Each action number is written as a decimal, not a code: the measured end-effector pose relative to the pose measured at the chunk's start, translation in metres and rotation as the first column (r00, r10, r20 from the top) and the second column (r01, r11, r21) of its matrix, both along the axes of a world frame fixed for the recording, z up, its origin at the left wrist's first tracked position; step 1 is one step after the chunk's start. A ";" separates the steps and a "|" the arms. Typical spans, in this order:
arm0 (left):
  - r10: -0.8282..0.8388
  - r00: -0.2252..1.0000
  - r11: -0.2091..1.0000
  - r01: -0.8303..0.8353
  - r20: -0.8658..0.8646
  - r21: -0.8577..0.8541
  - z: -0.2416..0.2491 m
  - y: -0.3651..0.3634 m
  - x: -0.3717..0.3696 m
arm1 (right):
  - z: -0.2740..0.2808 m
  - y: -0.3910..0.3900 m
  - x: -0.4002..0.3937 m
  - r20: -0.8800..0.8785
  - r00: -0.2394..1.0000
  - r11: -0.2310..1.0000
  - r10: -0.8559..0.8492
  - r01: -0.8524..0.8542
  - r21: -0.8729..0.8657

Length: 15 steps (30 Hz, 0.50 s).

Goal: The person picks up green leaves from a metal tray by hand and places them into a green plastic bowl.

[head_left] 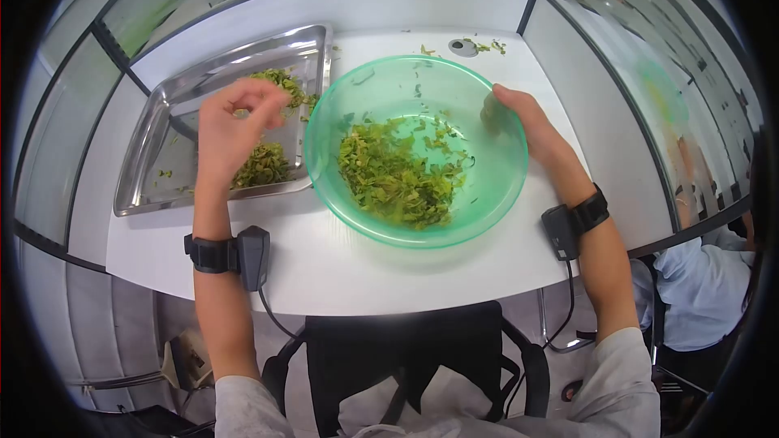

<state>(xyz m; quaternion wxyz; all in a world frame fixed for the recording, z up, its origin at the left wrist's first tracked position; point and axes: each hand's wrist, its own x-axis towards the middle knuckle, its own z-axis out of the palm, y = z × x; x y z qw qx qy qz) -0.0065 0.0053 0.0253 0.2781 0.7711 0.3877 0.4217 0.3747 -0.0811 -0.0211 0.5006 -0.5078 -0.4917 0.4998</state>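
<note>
A translucent green plastic bowl (499, 174) holds a heap of chopped green leaves (398, 174), with loose bits stuck to its inner wall. My right hand (535, 123) grips the bowl's right rim, thumb on top and fingers blurred behind the wall. To the left, over a steel tray (150, 158), my left hand (229, 126) is closed with thumb and fingertips together; anything between them is too small to make out. Chopped leaves (264, 165) lie in the tray below that hand, and more show behind it.
Leaf scraps lie around a round cable hole (463, 48) at the back of the white desk (341, 276). Low partitions with glass tops enclose the desk. A black chair (398, 349) stands at the front edge. Another person in a light shirt (702, 292) sits beyond the right partition.
</note>
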 end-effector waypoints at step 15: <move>0.362 0.797 0.926 -0.248 -0.483 0.284 -0.010 0.016 -0.021 | -0.001 0.001 0.002 -0.055 0.997 0.998 0.056 -0.058 -0.030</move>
